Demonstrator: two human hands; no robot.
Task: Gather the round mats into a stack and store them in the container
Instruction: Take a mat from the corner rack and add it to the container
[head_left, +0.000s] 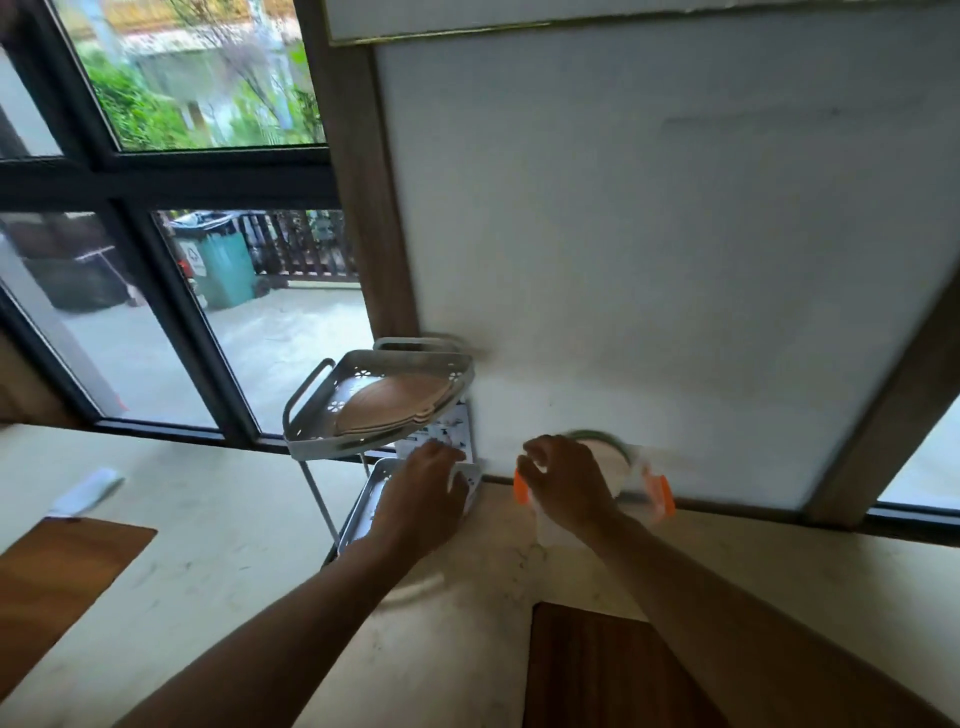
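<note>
Round mats (395, 410) stacked in rack's top tray (332, 441). Left hand (431, 488) open, empty; right hand (563, 478) grasping clip-lid container (623, 483). Steady container first.

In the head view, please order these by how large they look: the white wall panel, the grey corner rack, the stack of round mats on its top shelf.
1. white wall panel
2. grey corner rack
3. stack of round mats
</note>
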